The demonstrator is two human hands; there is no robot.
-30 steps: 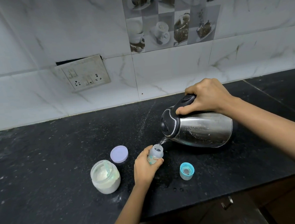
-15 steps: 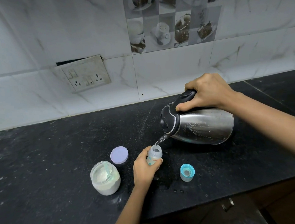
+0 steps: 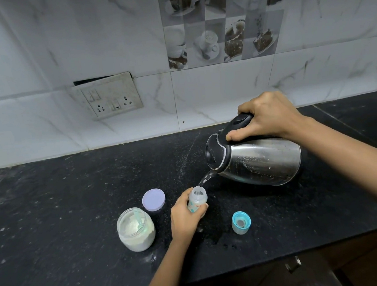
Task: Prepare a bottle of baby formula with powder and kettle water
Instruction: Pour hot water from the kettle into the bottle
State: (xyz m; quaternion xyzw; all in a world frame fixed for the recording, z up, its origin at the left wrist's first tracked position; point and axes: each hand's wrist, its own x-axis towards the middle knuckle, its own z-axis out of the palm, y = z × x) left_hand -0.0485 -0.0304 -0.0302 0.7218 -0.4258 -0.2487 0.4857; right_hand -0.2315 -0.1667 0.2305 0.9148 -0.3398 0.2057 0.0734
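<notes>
With left hand [image 3: 184,218], holding the bottle [image 3: 197,199] upright; with right hand [image 3: 269,116], gripping handle of the tilted kettle [image 3: 263,161], pouring water [image 3: 205,178] into bottle mouth.

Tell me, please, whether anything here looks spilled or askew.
Yes. The switch plate on the wall hangs crooked, with a dark gap above it. A few drops lie on the counter, nearer the edge than the bottle.
</notes>
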